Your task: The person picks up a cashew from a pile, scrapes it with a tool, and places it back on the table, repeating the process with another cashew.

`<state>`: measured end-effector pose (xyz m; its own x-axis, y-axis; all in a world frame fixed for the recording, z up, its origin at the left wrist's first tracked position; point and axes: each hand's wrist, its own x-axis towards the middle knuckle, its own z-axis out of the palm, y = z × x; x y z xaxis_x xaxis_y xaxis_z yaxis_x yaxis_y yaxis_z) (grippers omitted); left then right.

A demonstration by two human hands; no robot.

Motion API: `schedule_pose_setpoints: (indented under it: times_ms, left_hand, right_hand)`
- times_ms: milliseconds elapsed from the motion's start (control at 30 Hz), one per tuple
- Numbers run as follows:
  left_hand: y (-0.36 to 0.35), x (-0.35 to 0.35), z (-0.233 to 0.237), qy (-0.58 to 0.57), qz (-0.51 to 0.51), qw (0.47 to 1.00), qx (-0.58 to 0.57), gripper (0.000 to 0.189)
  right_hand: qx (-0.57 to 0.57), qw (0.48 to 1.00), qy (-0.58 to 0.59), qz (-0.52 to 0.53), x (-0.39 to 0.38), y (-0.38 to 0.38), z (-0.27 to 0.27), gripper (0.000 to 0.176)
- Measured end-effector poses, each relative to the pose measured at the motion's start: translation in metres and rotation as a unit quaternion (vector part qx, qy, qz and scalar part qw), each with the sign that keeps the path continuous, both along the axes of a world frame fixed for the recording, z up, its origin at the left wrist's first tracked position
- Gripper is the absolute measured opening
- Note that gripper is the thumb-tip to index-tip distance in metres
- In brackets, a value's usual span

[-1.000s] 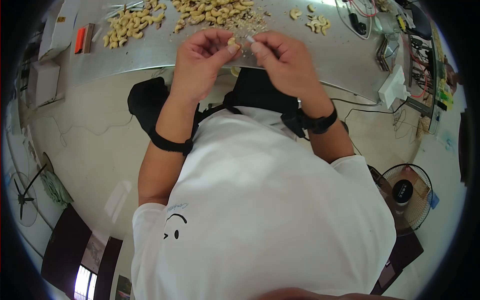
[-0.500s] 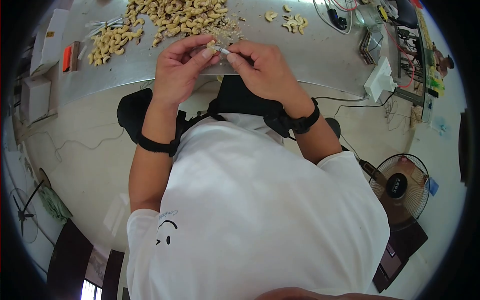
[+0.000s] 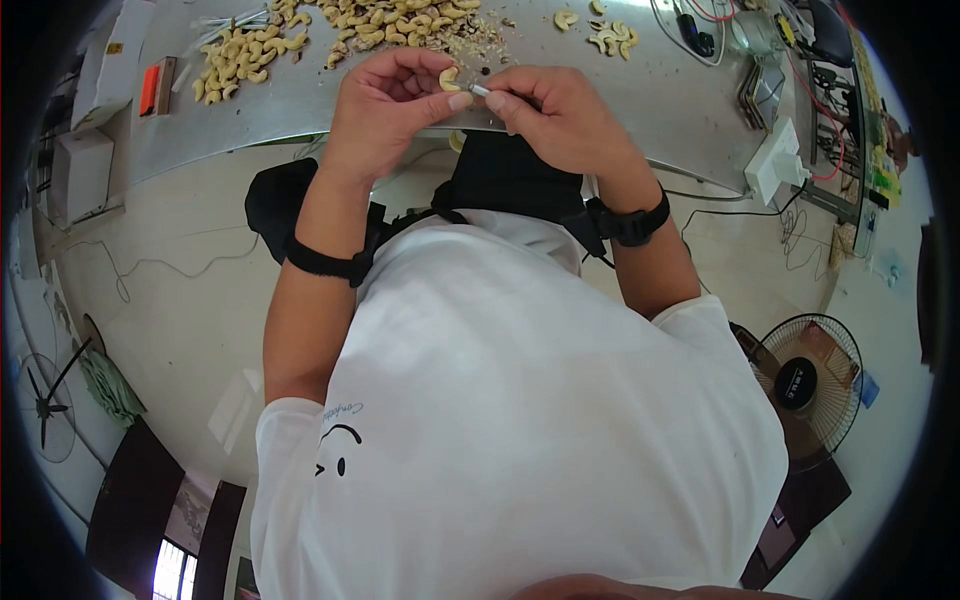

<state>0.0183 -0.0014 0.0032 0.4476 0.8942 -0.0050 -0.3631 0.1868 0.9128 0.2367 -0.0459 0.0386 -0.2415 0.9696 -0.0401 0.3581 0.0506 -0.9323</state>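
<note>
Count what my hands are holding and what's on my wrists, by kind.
Pale curved cashew kernel, in left hand: 1
Small silvery tool, in right hand: 1
Black wrist straps: 2
Total: 4

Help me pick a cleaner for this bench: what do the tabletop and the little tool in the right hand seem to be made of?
Tabletop: probably sheet metal, steel or aluminium, with a dull grey finish and soft, blurred glare. Tool in the right hand: its thin tip looks silvery, so likely metal; the rest is hidden by the fingers.
</note>
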Motion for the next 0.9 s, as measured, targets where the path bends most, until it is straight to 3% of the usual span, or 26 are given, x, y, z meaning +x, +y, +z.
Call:
schedule_pose_setpoints:
  times_ms: [200,733,900]
  left_hand:
    - [-0.002,0.004,0.005,-0.048,0.033,0.998,-0.013,0.028]
    - [-0.009,0.01,0.002,0.017,0.09,0.996,0.02,0.015]
    - [-0.011,0.01,0.005,0.064,0.099,0.993,0.024,0.014]
  right_hand:
    - [-0.002,1.0,-0.017,-0.025,-0.006,-0.004,0.011,0.018]
    - [0.107,0.985,-0.105,-0.088,-0.019,-0.007,0.013,0.017]
    - [0.067,0.987,-0.094,-0.109,-0.017,-0.007,0.013,0.016]
